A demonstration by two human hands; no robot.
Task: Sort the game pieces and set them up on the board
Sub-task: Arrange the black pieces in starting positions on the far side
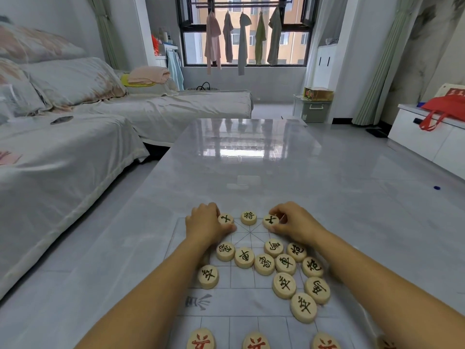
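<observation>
My left hand (206,225) curls its fingers round the left 士 disc (225,219). My right hand (294,222) pinches the right 士 disc (271,220) by its rim, thumb against fingertips. Both discs sit on the far back line of the xiangqi board (239,303), flanking the 將 disc (248,217), which stands free between them.

These look like pale wooden discs: light, stiff and smooth. I judge the rim the best hold, since that leaves the inked face readable. The board seems a thin printed sheet on the glossy bench (251,172), so a dragged disc could shift it; lifting is safer.

The unsorted black discs (264,264) cluster mid-board; I can read 卒 and 車 among them, the others less surely. The red discs (201,340) line the near edge, their characters cut off by the frame.
</observation>
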